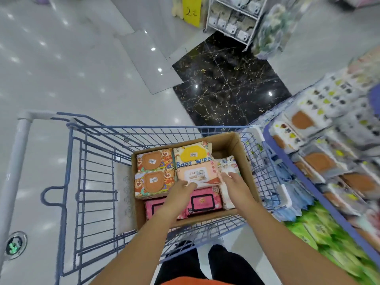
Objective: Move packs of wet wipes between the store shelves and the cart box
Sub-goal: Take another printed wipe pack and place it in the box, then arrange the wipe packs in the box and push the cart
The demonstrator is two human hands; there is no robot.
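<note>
Landmark: open brown cardboard box (245,161), standing inside the blue wire shopping cart (92,161), against the cart's right side.
Task pack: peach-pink pack of wet wipes with a white label (197,173), lying flat in the middle of the box, on top of other packs.
Left hand (181,190): reaching into the box from its near side; fingers bent, gripping the near-left corner of the peach-pink pack.
Right hand (232,183): inside the box, right of centre; fingers nearly straight, resting along the right edge of the peach-pink pack and touching the white pack beside it; no clear grasp visible.
Box, left half: two orange bear-print packs with brown lids (154,171), flat, one behind the other.
Box, far side: cream "Baby Wipes" pack with a yellow lid (193,155), just behind the peach-pink pack.
Box, near side: bright pink packs with black lids (204,200), partly covered by the left forearm.
Box, right wall: white patterned pack (227,164) standing on edge.
Right of the box: blue-edged store shelves (308,182), stacked with blurred wipe packs, outside the cart.
Beyond the box: black gold-veined floor tile (226,83); farther off, a white wire rack (232,17) and a yellow sign (192,11).
</note>
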